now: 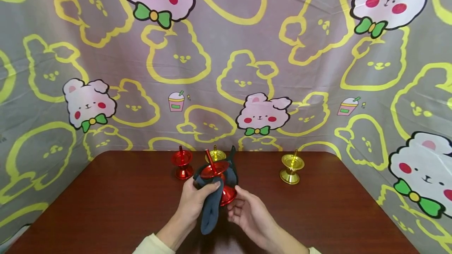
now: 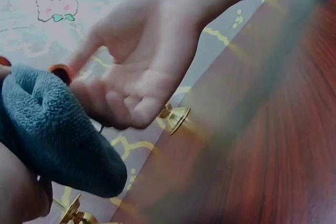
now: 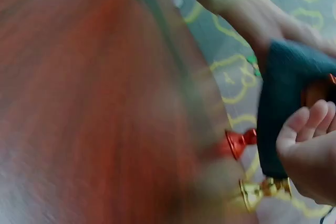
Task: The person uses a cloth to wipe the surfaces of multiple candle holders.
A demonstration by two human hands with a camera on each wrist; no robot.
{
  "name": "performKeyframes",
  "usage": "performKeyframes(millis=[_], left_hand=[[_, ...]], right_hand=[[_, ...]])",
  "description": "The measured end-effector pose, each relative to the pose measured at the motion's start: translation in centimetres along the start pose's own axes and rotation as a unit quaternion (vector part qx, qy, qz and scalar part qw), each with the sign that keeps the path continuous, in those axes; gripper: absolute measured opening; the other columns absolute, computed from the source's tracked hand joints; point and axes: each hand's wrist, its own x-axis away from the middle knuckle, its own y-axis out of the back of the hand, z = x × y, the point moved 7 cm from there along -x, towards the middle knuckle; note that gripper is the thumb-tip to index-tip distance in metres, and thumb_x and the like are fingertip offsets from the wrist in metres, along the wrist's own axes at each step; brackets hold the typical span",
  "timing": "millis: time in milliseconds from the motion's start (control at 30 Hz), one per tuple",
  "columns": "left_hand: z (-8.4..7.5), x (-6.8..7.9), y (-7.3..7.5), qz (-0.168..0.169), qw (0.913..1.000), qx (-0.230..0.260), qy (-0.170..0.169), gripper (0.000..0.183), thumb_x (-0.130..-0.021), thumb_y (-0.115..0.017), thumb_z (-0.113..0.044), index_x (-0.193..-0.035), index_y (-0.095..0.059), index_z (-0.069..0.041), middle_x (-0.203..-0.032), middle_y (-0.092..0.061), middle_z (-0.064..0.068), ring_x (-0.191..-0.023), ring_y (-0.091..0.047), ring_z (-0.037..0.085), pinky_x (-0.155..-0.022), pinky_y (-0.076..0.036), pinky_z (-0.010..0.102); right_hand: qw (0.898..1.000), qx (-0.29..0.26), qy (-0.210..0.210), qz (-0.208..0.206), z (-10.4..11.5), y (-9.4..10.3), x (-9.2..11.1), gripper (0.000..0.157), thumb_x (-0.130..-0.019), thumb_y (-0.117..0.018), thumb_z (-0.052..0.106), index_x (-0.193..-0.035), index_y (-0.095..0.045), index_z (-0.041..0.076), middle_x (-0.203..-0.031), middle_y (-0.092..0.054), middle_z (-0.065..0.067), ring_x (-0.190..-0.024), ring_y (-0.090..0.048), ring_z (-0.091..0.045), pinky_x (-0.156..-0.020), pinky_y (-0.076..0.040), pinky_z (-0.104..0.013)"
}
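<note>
A shiny red candle holder (image 1: 227, 196) with a thin upright stem is tilted above the table, partly wrapped in a dark blue-grey terry cloth (image 1: 211, 211). My left hand (image 1: 192, 203) grips the cloth around the holder's middle, its thumb lying over the cloth. At the flared red base, my right hand (image 1: 252, 216) pinches the rim with its fingertips, the other fingers curled below. In the left wrist view the cloth (image 2: 58, 129) hides most of the holder. The right wrist view shows the right hand (image 3: 315, 156) in front of the cloth.
On the table (image 1: 134, 203) stand another red candle holder (image 1: 183, 171) behind the left hand, a gold one (image 1: 216, 155) partly hidden behind the cloth, and a second gold one (image 1: 291, 173) to the right. A patterned curtain (image 1: 219, 69) hangs behind the table.
</note>
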Motion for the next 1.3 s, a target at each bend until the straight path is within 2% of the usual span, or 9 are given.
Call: performKeyframes(millis=[167, 233, 333, 467, 600, 800, 1000, 1167, 1300], left_hand=[[-0.4, 0.2, -0.1, 0.063, 0.9977, 0.006, -0.022, 0.040, -0.084, -0.073, -0.003, -0.120, -0.062, 0.007, -0.101, -0.071, 0.010, -0.086, -0.068, 0.019, -0.078, -0.056, 0.030], [-0.5, 0.3, -0.2, 0.081, 0.9963, 0.001, -0.030, 0.042, -0.084, -0.072, -0.002, -0.123, -0.061, 0.007, -0.106, -0.071, 0.011, -0.092, -0.067, 0.021, -0.083, -0.054, 0.032], [-0.6, 0.4, -0.3, 0.099, 0.9943, -0.004, -0.039, 0.044, -0.084, -0.072, -0.003, -0.126, -0.061, 0.006, -0.109, -0.071, 0.010, -0.097, -0.066, 0.023, -0.086, -0.053, 0.033], [-0.7, 0.5, -0.5, 0.117, 0.9914, -0.009, -0.059, 0.042, -0.085, -0.071, -0.002, -0.125, -0.060, 0.007, -0.106, -0.071, 0.009, -0.093, -0.066, 0.022, -0.084, -0.054, 0.032], [-1.1, 0.4, -0.9, 0.120, 0.9898, -0.016, -0.075, 0.040, -0.086, -0.071, -0.003, -0.124, -0.060, 0.007, -0.103, -0.071, 0.010, -0.090, -0.066, 0.022, -0.082, -0.054, 0.032], [-1.3, 0.2, -1.0, 0.087, 0.9933, -0.018, -0.074, 0.037, -0.086, -0.071, -0.003, -0.121, -0.063, 0.005, -0.101, -0.070, 0.011, -0.088, -0.066, 0.022, -0.079, -0.055, 0.031], [-0.8, 0.0, -0.7, 0.033, 0.9980, -0.018, -0.051, 0.035, -0.084, -0.073, -0.004, -0.117, -0.065, 0.004, -0.096, -0.071, 0.010, -0.082, -0.066, 0.021, -0.075, -0.055, 0.030], [0.1, -0.1, -0.4, -0.043, 0.9988, -0.018, -0.012, 0.036, -0.084, -0.076, -0.007, -0.116, -0.065, 0.005, -0.094, -0.071, 0.009, -0.078, -0.066, 0.018, -0.073, -0.055, 0.028], [0.7, -0.1, -0.5, -0.088, 0.9959, -0.022, 0.009, 0.041, -0.085, -0.078, -0.013, -0.120, -0.064, 0.002, -0.103, -0.071, 0.010, -0.086, -0.066, 0.020, -0.079, -0.054, 0.029]], right_hand=[[0.998, -0.031, -0.030, 0.055, 0.6, 0.6, 0.3, 0.020, -0.105, -0.053, 0.024, -0.096, -0.066, 0.012, -0.079, -0.061, 0.001, -0.073, -0.055, -0.012, -0.073, -0.048, -0.027], [0.996, -0.027, -0.030, 0.082, 0.7, 0.4, 0.4, 0.020, -0.105, -0.052, 0.023, -0.100, -0.066, 0.010, -0.080, -0.061, 0.001, -0.074, -0.055, -0.012, -0.074, -0.048, -0.028], [0.994, -0.026, -0.026, 0.102, 0.8, 0.3, 0.5, 0.020, -0.106, -0.050, 0.020, -0.101, -0.066, 0.010, -0.080, -0.060, 0.001, -0.074, -0.056, -0.011, -0.076, -0.049, -0.028], [0.995, -0.007, 0.005, 0.099, 0.9, 0.5, 0.7, 0.021, -0.106, -0.050, 0.017, -0.096, -0.067, 0.011, -0.078, -0.061, 0.003, -0.070, -0.056, -0.008, -0.074, -0.049, -0.026], [0.997, 0.019, 0.044, 0.063, 1.2, 0.8, 0.8, 0.022, -0.105, -0.053, 0.016, -0.092, -0.070, 0.013, -0.072, -0.061, 0.005, -0.066, -0.054, -0.006, -0.071, -0.048, -0.025], [0.997, 0.048, 0.062, -0.021, 1.4, 1.1, 1.0, 0.017, -0.102, -0.061, 0.017, -0.089, -0.071, 0.012, -0.069, -0.059, 0.003, -0.062, -0.051, -0.007, -0.068, -0.047, -0.025], [0.990, 0.078, 0.085, -0.087, 1.3, 1.2, 0.9, 0.017, -0.098, -0.066, 0.017, -0.085, -0.072, 0.010, -0.067, -0.058, 0.002, -0.060, -0.049, -0.007, -0.063, -0.046, -0.022], [0.975, 0.119, 0.120, -0.142, 1.2, 1.2, 0.5, 0.019, -0.096, -0.069, 0.016, -0.081, -0.071, 0.005, -0.063, -0.058, 0.001, -0.058, -0.048, -0.008, -0.058, -0.043, -0.022], [0.954, 0.162, 0.158, -0.194, 1.0, 1.3, 0.5, 0.024, -0.095, -0.071, 0.015, -0.085, -0.070, -0.007, -0.060, -0.057, 0.000, -0.056, -0.048, -0.009, -0.055, -0.041, -0.021]])
